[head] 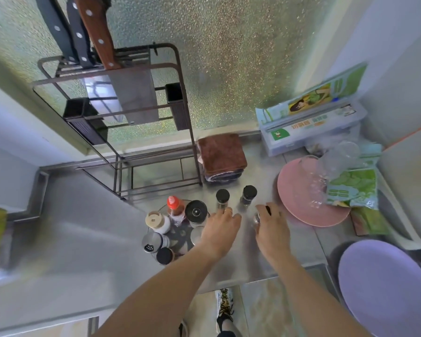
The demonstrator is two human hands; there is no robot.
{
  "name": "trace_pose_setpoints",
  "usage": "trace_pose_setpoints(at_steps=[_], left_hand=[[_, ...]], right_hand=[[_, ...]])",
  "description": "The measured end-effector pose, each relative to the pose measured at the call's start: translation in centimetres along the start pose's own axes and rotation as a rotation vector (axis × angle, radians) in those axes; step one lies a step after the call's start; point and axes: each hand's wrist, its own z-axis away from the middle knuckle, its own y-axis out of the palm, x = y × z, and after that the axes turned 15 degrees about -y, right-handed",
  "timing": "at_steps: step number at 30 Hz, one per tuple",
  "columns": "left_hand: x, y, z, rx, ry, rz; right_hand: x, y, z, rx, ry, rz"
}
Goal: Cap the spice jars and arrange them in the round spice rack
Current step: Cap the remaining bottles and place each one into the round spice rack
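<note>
Right hand (271, 227) grasps a jar (257, 218) beside the round spice rack (180, 235); left hand (220, 227) released above it.

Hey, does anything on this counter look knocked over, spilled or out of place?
No spills show. Clear glasses lie tipped on the pink plate. Two black-capped jars stand outside the round rack, not yet arranged.

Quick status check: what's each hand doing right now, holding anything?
Left hand: fingers at a black-capped jar beside the spice rack; grip cannot be told.
Right hand: closed over a small jar, black cap in its fingers.
</note>
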Motion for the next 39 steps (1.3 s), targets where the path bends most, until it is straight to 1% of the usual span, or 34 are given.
trace_pose_setpoints(at_steps=[4,7,9,12,15,18,23,32,39], left_hand=[[-0.2,-0.2,2.0,-0.047,0.017,0.157],[0.4,-1.2,5.2,-0.122,0.021,0.276],[1.6,-1.8,7.9,-0.173,-0.017,0.351],[4.5,-2.0,11.4,-0.197,-0.098,0.410],[7.7,-1.6,13.2,-0.196,-0.160,0.388],[9.9,-0.8,13.1,-0.174,-0.201,0.312],[11.5,0.7,11.4,-0.153,-0.203,0.228],[12.4,1.7,10.4,-0.080,-0.160,0.122],[13.0,2.7,10.1,-0.052,-0.124,0.104]], right_hand=[[-0.5,-0.9,1.5,-0.016,-0.021,-0.068],[0.4,-2.0,4.1,-0.054,-0.055,-0.135],[1.6,-2.4,6.1,-0.031,-0.082,-0.177],[4.0,-2.8,8.3,0.007,-0.130,-0.236],[7.1,-3.0,9.3,0.021,-0.193,-0.323],[10.0,-2.5,9.1,0.030,-0.259,-0.383],[13.2,-1.1,8.3,0.030,-0.323,-0.359],[15.1,0.9,7.9,0.012,-0.335,-0.285],[15.8,2.2,7.4,-0.009,-0.307,-0.298]])
